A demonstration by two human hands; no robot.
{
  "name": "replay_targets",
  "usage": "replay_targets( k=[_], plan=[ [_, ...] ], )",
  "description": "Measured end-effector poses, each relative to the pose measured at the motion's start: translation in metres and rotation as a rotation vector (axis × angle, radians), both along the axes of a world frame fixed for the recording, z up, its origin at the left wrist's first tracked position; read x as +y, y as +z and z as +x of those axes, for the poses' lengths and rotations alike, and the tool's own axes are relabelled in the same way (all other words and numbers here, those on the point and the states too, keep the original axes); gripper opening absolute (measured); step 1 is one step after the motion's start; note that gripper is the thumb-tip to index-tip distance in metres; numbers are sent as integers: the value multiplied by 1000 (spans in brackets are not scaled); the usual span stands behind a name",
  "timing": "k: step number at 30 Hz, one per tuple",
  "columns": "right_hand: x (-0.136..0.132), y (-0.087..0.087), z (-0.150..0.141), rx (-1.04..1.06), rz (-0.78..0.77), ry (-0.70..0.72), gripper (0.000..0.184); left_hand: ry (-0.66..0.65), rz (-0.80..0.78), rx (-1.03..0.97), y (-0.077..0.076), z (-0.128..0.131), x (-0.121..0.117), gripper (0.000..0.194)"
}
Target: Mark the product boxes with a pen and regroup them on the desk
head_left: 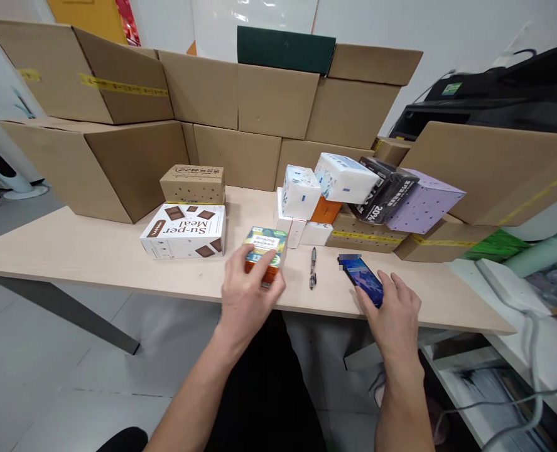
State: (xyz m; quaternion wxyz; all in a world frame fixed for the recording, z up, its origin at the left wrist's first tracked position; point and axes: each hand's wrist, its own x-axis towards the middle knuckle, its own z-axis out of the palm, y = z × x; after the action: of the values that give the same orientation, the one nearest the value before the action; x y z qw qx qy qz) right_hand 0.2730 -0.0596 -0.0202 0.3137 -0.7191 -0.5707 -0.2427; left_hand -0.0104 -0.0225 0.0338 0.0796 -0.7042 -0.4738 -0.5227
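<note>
My left hand (250, 282) has its fingers and thumb around a small green, yellow and orange box (269, 240) near the table's front edge. At the right, my right hand (394, 304) grips the lower end of a dark smartphone (362, 276) with a lit blue screen, thumb on one side and fingers on the other. A pen (313, 269) lies on the table between the two hands. Left of my left hand sits a white "Su-per Meal" box (184, 231) with chocolate squares printed on it.
Behind it stands a small brown carton (193, 186). White tissue packs (346, 177), a black pack (384, 191) and a purple box (424, 201) are piled at the back right. Large cardboard boxes (259, 157) wall the back of the wooden table (103, 260). A black printer (490, 94) is beyond, right.
</note>
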Motion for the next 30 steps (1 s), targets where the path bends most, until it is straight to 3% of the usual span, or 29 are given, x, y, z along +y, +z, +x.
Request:
replay_targets(
  k=[3,6,9,11,14,18,21,24,27,30],
  plan=[
    [2,0,-16,19,219,134,42,97,80,-47,27,-40,6,32],
    [5,5,-32,57,262,245,32,254,82,-80,45,-80,33,33],
    [10,7,-42,83,257,297,28,349,8,-105,48,-115,74,33],
    [14,5,-44,98,262,306,26,341,-42,-78,44,-132,98,33],
    [20,0,-45,131,266,316,26,324,-45,-15,38,-141,115,37],
    [27,-6,-49,253,263,304,28,288,98,68,33,-109,104,54],
    [30,-8,-55,335,280,257,28,91,101,114,31,-60,95,51],
    [29,-9,-58,373,282,233,28,-48,36,112,37,-1,100,60],
    [28,-9,-57,379,265,231,27,-27,-85,96,51,53,115,73],
    [27,-10,-55,387,255,226,27,19,-166,71,65,91,132,83]
  ],
)
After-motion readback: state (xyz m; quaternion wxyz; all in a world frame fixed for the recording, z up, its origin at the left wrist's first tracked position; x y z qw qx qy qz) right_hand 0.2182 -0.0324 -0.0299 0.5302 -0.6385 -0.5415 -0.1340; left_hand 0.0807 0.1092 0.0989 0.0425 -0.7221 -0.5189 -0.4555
